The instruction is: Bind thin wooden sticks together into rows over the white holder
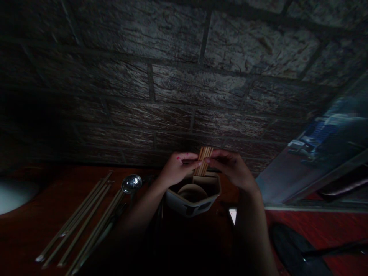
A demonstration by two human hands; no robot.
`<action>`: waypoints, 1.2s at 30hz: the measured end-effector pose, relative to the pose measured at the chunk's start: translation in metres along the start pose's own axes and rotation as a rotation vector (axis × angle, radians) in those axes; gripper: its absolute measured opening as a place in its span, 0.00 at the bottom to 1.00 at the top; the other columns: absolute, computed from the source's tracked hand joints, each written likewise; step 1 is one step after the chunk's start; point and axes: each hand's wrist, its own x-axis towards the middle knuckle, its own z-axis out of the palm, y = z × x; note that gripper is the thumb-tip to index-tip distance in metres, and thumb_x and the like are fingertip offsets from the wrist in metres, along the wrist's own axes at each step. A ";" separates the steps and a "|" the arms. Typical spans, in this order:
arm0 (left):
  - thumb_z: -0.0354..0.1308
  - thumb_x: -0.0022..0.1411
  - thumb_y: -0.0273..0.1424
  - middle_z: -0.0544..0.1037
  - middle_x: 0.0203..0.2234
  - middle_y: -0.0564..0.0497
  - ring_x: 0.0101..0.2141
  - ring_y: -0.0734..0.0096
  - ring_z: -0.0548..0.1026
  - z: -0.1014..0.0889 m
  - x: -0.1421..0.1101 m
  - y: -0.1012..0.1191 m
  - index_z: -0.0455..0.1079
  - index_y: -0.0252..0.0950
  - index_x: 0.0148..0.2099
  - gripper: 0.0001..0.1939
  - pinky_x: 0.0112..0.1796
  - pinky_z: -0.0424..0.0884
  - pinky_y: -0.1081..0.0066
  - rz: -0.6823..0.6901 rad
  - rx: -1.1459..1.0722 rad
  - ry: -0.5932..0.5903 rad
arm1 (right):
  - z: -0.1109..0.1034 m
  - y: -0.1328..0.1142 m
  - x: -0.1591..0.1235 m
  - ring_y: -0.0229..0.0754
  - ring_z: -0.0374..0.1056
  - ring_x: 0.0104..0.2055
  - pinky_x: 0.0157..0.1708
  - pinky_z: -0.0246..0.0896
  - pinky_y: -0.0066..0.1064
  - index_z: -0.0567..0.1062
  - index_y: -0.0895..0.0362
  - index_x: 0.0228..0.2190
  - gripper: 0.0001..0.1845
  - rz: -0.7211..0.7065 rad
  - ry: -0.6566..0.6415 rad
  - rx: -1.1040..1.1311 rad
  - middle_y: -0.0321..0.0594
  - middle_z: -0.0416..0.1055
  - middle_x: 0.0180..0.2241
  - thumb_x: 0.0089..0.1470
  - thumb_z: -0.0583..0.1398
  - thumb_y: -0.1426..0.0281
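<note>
A rough brick wall point(172, 76) takes up most of what I see, dim and grey. Below it runs a red-brown table point(23, 234), and off to the right, beyond its edge, is a red floor point(339, 226) with a dark round base point(293, 245) on it. A pale rounded thing point(14, 195) pokes in at the far left (too dark to name).

Long pale sticks point(85, 225) lie slantwise on the table to the left. Near the wall, in front of the person, is a light-coloured tub point(176, 203) with a round pot point(192, 188) inside it.

Both hands are up over the back of the tub. The left hand point(176, 168) is nearly closed, thumb and fingers pinching one side of a bundle of short wooden sticks point(204, 155); the right hand point(230, 168) grips the other side the same way. The bundle stands slightly tilted between them, its lower end at the tub's back rim; whether it touches, I can't tell.

A shiny metal ladle point(131, 183) lies left of the tub, and a lit phone point(233, 216) rests by the right forearm.
</note>
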 end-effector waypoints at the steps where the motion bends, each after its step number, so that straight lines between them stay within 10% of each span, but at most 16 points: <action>1: 0.65 0.56 0.35 0.83 0.37 0.45 0.40 0.63 0.80 0.000 0.000 0.000 0.77 0.32 0.40 0.13 0.43 0.75 0.65 0.004 -0.001 -0.007 | 0.000 0.000 0.000 0.39 0.73 0.39 0.45 0.67 0.33 0.81 0.52 0.34 0.07 -0.006 -0.003 0.003 0.36 0.79 0.36 0.49 0.67 0.67; 36: 0.61 0.59 0.35 0.82 0.34 0.49 0.36 0.67 0.77 -0.004 0.001 -0.003 0.78 0.33 0.38 0.10 0.37 0.71 0.72 0.056 0.080 -0.108 | 0.000 0.005 0.001 0.42 0.74 0.40 0.46 0.67 0.35 0.81 0.54 0.35 0.11 0.031 -0.039 -0.017 0.38 0.79 0.37 0.49 0.68 0.63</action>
